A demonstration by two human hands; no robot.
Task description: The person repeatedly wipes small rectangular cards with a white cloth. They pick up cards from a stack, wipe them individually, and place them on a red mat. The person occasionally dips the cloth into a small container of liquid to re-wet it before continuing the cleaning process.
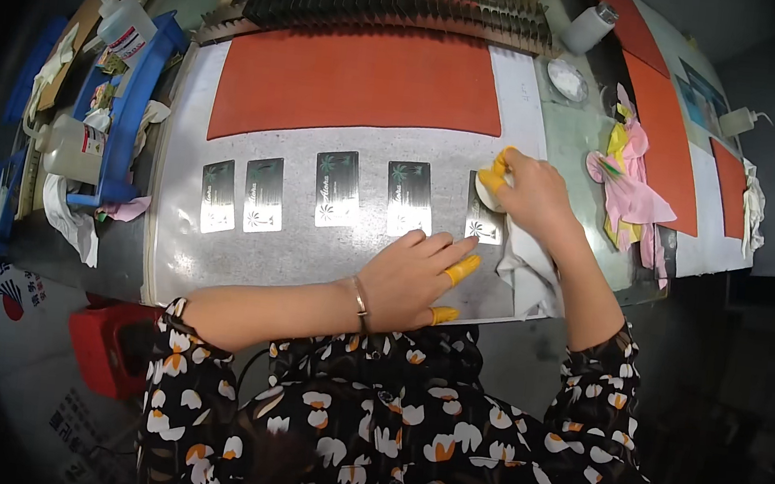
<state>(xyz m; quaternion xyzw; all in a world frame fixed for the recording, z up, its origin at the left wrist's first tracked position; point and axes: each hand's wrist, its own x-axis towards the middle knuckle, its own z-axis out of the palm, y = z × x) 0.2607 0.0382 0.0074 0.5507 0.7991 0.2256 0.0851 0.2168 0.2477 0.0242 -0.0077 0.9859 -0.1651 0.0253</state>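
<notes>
Several dark rectangular cards with a palm design lie in a row on a grey metal sheet [311, 253]. My right hand [529, 196], with yellow finger cots, presses a white round pad [484, 191] against the rightmost card [484, 226]. My left hand [417, 278] lies flat on the sheet just below the cards, its fingertips close to the rightmost card, holding nothing; two fingers wear yellow cots. A white cloth [527, 266] lies under my right wrist.
An orange mat [357, 83] lies behind the cards. Dark stacked racks [394, 2] stand at the back. Blue trays [128, 101] with squeeze bottles and rags sit on the left. Pink and yellow gloves [634, 188] lie on the right, and a red box [107, 345] is lower left.
</notes>
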